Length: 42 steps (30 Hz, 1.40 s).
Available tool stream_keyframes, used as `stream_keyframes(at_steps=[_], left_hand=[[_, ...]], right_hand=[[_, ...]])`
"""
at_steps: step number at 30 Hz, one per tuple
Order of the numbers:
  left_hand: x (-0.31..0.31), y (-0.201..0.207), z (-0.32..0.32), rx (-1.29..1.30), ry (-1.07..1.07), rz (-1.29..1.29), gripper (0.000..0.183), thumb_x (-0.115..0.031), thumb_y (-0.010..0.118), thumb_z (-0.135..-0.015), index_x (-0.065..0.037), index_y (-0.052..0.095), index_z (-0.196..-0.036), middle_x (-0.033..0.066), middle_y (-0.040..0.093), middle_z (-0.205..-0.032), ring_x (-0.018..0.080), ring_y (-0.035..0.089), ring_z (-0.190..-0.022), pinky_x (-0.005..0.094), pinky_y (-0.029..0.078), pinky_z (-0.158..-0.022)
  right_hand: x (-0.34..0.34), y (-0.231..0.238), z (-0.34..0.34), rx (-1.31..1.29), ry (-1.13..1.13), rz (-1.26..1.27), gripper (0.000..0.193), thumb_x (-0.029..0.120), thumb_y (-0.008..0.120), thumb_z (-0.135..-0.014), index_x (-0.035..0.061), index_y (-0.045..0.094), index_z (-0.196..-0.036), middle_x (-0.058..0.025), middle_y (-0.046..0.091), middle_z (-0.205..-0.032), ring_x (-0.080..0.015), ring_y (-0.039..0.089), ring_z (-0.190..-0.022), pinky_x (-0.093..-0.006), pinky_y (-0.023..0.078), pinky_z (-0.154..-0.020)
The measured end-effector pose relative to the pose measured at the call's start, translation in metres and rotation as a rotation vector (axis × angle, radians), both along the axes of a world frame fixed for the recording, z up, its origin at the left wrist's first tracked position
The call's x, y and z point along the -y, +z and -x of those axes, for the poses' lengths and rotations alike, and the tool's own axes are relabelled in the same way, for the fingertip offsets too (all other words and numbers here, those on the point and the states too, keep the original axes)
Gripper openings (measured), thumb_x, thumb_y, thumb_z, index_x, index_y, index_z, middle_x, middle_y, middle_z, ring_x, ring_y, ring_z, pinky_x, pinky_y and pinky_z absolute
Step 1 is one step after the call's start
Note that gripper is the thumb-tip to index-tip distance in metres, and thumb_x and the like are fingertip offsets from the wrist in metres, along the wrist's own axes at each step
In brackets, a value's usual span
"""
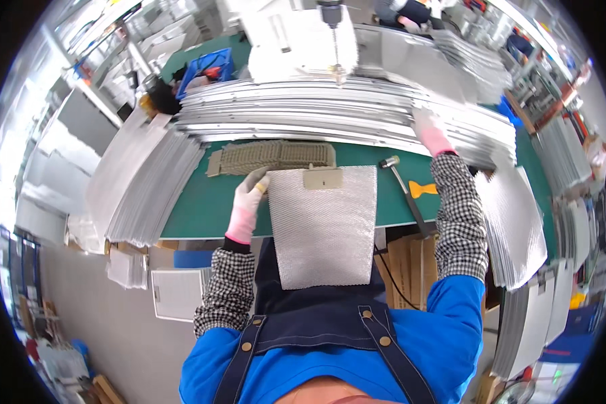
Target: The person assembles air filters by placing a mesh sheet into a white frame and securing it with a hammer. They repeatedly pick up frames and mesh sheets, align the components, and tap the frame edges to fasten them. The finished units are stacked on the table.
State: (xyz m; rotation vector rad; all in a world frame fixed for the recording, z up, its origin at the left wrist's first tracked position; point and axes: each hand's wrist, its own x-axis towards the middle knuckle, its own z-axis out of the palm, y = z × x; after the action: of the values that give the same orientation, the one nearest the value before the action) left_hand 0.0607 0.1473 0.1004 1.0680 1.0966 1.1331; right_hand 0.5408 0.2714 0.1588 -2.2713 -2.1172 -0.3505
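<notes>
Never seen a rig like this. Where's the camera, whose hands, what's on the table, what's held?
No robot here: a person's gloved hands, seen from a fisheye camera on that person's head. It looks down, and its wide lens bends straight edges.

On the green table lie beige parts, a hammer, a yellow piece and, farther back, stacked metal strips.

The left hand holds a silvery mesh sheet by its upper-left corner; a beige plate sits at its top edge. The right hand is blurred at the strips; its grip is unclear.
</notes>
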Motion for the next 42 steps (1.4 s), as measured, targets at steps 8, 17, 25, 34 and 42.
stream_keyframes(at_steps=[8,17,25,34,42], left_hand=[[-0.002,-0.007,-0.026,-0.073,0.046,-0.111,0.059,-0.031,0.068,-0.098,0.008,0.051,-0.14,0.0168,0.063,-0.132,0.0221,0.059,-0.12,0.031,0.044,-0.103],[0.048,0.042,-0.038,-0.127,0.061,-0.237,0.026,-0.018,0.06,-0.102,0.003,0.072,-0.111,0.0027,0.068,-0.101,0.0067,0.058,-0.089,0.0213,0.047,-0.079],[0.086,0.065,-0.046,-0.203,0.234,-0.236,0.022,-0.011,0.064,-0.098,0.002,0.073,-0.114,0.0023,0.068,-0.094,0.0058,0.056,-0.084,0.0218,0.045,-0.078],[0.091,0.051,-0.033,0.069,0.212,-0.27,0.02,-0.007,0.071,-0.093,0.0,0.073,-0.112,-0.001,0.071,-0.091,0.0056,0.057,-0.082,0.0222,0.045,-0.076],[0.093,0.068,-0.039,0.221,0.045,-0.183,0.041,-0.015,0.082,-0.084,0.001,0.067,-0.119,0.0028,0.07,-0.102,0.0087,0.061,-0.093,0.0239,0.047,-0.084]], right_hand=[[-0.02,-0.007,-0.051,-0.49,0.224,-0.061,0.038,0.015,0.075,-0.085,0.006,0.059,-0.119,-0.0161,0.069,-0.106,-0.0311,0.066,-0.101,-0.0397,0.051,-0.093],[0.086,0.071,0.103,-0.721,0.696,-0.12,0.033,0.019,0.074,-0.089,0.01,0.069,-0.12,-0.0077,0.073,-0.107,-0.0208,0.071,-0.099,-0.0326,0.056,-0.088],[0.132,0.08,0.237,-0.518,1.135,-0.011,0.022,0.028,0.07,-0.088,0.0104,0.069,-0.1,-0.0077,0.06,-0.089,-0.0271,0.063,-0.088,-0.04,0.053,-0.076],[0.127,0.096,0.203,-0.594,1.073,0.443,0.029,0.027,0.064,-0.093,0.0056,0.064,-0.112,-0.0135,0.06,-0.098,-0.0307,0.063,-0.093,-0.0404,0.052,-0.083],[0.15,0.084,0.211,-0.604,1.044,0.435,0.029,0.026,0.064,-0.094,0.006,0.063,-0.114,-0.015,0.06,-0.095,-0.0314,0.064,-0.093,-0.0402,0.051,-0.083]])
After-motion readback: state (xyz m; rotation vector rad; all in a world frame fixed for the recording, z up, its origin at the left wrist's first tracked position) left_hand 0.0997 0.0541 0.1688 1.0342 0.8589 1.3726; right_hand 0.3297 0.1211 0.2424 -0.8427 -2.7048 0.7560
